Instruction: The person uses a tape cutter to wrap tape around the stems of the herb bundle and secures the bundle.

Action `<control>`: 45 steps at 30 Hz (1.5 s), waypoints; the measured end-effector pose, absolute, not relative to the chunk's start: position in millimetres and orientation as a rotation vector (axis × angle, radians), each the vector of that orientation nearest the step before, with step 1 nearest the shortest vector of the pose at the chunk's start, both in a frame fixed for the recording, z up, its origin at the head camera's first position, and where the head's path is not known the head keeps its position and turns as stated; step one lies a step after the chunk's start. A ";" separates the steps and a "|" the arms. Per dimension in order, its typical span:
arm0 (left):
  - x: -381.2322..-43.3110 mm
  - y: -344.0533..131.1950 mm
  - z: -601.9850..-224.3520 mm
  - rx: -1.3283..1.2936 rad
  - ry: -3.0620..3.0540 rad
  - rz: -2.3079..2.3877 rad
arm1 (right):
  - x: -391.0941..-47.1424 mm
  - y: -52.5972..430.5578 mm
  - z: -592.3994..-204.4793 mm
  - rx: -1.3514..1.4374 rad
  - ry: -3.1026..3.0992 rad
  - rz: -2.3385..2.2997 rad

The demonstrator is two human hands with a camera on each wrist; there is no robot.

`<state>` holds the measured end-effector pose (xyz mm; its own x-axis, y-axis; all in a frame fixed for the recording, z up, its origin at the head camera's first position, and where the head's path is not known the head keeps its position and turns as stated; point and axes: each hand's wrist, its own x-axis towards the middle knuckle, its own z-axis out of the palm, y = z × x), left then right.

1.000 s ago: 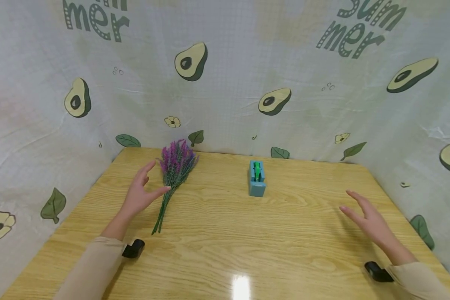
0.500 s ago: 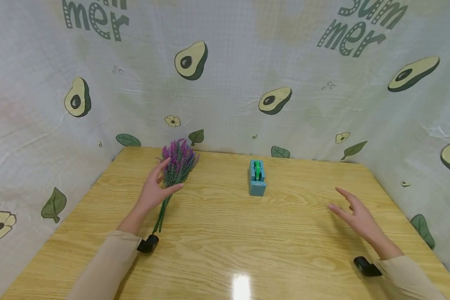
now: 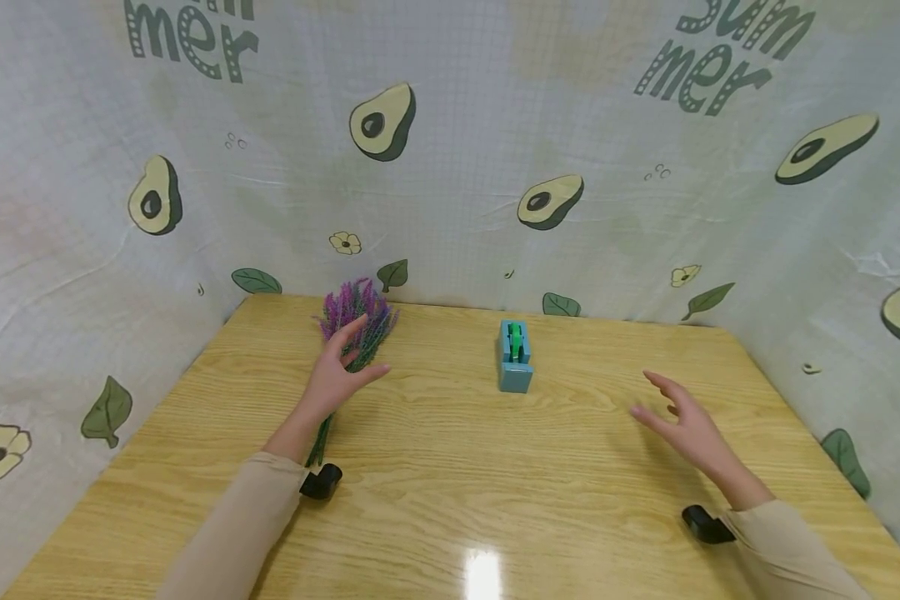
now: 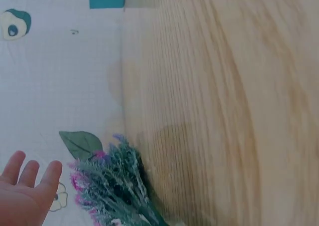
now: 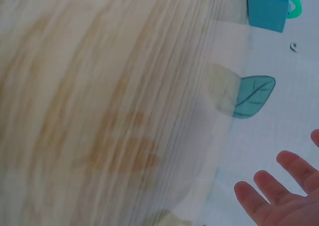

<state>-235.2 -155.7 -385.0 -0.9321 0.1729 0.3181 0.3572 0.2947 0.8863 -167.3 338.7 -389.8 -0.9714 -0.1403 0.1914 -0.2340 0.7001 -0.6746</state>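
Note:
In the head view my left hand [image 3: 333, 379] hovers over a bunch of purple lavender [image 3: 345, 308], covering part of its green stems. The thumb and fingers are spread apart and hold nothing. The left wrist view shows the flower heads [image 4: 112, 181] beside the fingers. At the right, my right hand [image 3: 686, 425] is held above the table with relaxed, spread fingers and nothing in them. Between the two hands, towards the back, stands a blue tape dispenser [image 3: 515, 375] with a green roll [image 3: 515, 337] in it. It is nearest to the right hand's side of the lavender.
A glossy wood-grain table [image 3: 450, 483] carries these things. Patterned cloth [image 3: 450, 125] with avocados and leaves hangs at the back and both sides. Black wrist cameras sit on the left wrist [image 3: 321, 482] and the right wrist [image 3: 707, 525].
My left hand has moved right, from beside the lavender to over it. My right hand has moved left, towards the middle. The lavender and the tape dispenser have stayed in place.

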 end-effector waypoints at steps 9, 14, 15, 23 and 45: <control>-240.7 -137.5 -385.8 -0.461 -2.403 -1.810 | -173.6 325.5 -395.1 0.329 -2.775 1.168; -244.1 -128.3 -387.6 -0.493 -2.409 -1.857 | -178.2 317.8 -396.6 0.348 -2.773 1.204; -244.5 -126.7 -388.1 -0.503 -2.412 -1.860 | -179.2 316.1 -396.8 0.353 -2.774 1.207; -244.8 -110.8 -386.3 -0.541 -2.440 -1.910 | -182.6 302.6 -397.4 0.373 -2.772 1.246; -261.0 -70.2 -400.9 -0.510 -2.525 -1.938 | -197.7 275.5 -403.6 0.436 -2.712 1.367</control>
<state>-261.0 -70.2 -400.9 -0.9467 0.2968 0.1254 0.1978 0.2284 0.9533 -197.7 275.5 -403.6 -0.9570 -0.2181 0.1915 -0.2836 0.5630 -0.7763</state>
